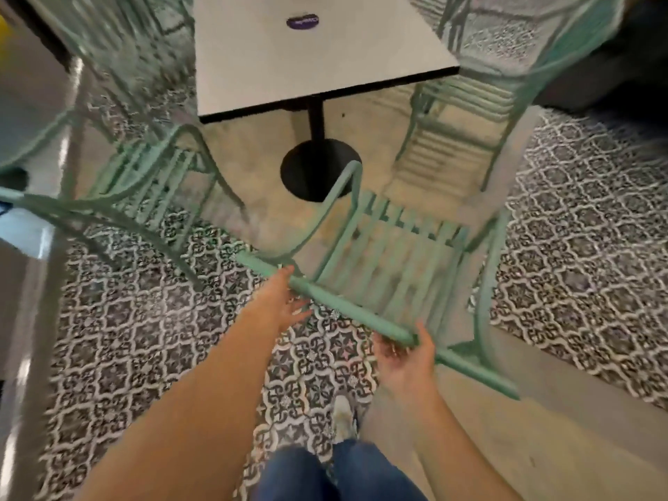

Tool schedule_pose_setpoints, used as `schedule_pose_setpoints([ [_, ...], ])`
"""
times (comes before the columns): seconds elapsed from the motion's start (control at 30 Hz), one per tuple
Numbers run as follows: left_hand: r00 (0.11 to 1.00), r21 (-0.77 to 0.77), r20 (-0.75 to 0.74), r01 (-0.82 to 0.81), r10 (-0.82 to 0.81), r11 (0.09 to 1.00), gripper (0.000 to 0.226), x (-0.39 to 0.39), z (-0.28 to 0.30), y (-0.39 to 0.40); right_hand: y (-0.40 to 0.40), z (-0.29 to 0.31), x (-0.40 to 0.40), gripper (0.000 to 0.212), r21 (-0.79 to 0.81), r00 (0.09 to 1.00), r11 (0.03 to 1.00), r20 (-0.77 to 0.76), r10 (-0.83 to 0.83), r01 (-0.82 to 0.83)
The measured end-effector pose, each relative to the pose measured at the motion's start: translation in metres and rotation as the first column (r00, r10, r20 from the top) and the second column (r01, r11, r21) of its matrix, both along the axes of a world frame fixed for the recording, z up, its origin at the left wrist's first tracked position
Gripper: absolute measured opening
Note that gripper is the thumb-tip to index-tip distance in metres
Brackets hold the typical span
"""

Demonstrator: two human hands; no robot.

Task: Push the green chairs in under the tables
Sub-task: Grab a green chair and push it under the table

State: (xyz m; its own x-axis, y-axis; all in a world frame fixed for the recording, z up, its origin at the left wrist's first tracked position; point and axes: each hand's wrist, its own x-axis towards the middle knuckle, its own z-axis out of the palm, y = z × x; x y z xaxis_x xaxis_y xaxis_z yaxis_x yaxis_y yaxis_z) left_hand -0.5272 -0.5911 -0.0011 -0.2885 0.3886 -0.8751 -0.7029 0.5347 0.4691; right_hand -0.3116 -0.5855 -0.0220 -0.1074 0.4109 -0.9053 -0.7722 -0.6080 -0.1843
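Patterned floor tiles (151, 341) underfoot, white counter (289, 56) ahead on its black pedestal (316, 168); both hands, left (285, 301) and right (405, 359), loose-fingered, touch the green chair's top rail (343, 309).

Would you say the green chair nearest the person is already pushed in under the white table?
No: the green chair stands clear of the white table, with bare floor and the table's black base showing between them.
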Motion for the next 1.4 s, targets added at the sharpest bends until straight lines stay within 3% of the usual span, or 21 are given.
schedule_pose_setpoints([
  [0.13, 0.991, -0.035, 0.1, -0.086, 0.089, 0.996, 0.045, -0.008, -0.004, 0.009, 0.009, -0.008, 0.018, 0.048, -0.03, 0.971, 0.978, 0.133, -0.2, 0.206],
  [0.27, 0.981, -0.062, 0.144, -0.12, 0.128, 0.991, 0.052, -0.03, -0.01, 0.023, 0.021, -0.008, 0.035, 0.007, -0.05, 0.948, 0.97, 0.225, -0.223, 0.24],
  [0.37, 0.988, -0.109, 0.118, -0.085, 0.098, 0.99, 0.034, -0.045, -0.011, 0.03, 0.02, -0.012, 0.039, 0.002, -0.054, 0.948, 0.973, 0.243, -0.205, 0.225],
  [0.5, 0.988, -0.121, 0.135, -0.061, 0.077, 0.991, 0.026, -0.047, -0.007, 0.029, 0.021, -0.02, 0.042, 0.009, -0.064, 0.929, 0.965, 0.295, -0.225, 0.254],
  [0.57, 0.987, -0.121, 0.136, -0.072, 0.088, 0.99, 0.017, -0.048, -0.005, 0.031, 0.024, -0.025, 0.039, 0.024, -0.066, 0.906, 0.951, 0.332, -0.263, 0.301],
  [0.7, 0.975, -0.107, 0.159, -0.14, 0.156, 0.984, 0.028, -0.042, 0.001, 0.031, 0.031, -0.025, 0.042, 0.031, -0.059, 0.885, 0.939, 0.357, -0.298, 0.339],
  [0.87, 0.947, -0.1, 0.21, -0.226, 0.242, 0.969, 0.022, -0.02, 0.01, 0.025, 0.049, -0.016, 0.057, 0.012, -0.046, 0.915, 0.971, 0.35, -0.202, 0.233],
  [1.03, 0.91, -0.109, 0.22, -0.334, 0.35, 0.936, 0.026, 0.006, 0.016, 0.027, 0.081, -0.005, 0.079, 0.016, -0.054, 0.921, 0.99, 0.377, -0.101, 0.13],
  [1.17, 0.867, -0.108, 0.253, -0.416, 0.429, 0.903, 0.016, 0.028, 0.026, 0.027, 0.106, -0.003, 0.091, 0.018, -0.06, 0.91, 0.997, 0.415, -0.022, 0.052],
  [1.3, 0.821, -0.108, 0.287, -0.483, 0.493, 0.869, 0.024, 0.041, 0.029, 0.02, 0.125, -0.007, 0.094, 0.021, -0.028, 0.92, 0.999, 0.39, 0.042, -0.034],
  [1.4, 0.807, -0.09, 0.267, -0.523, 0.527, 0.847, 0.016, 0.044, 0.031, 0.017, 0.135, -0.007, 0.09, 0.022, -0.002, 0.923, 0.997, 0.378, 0.078, -0.083],
])
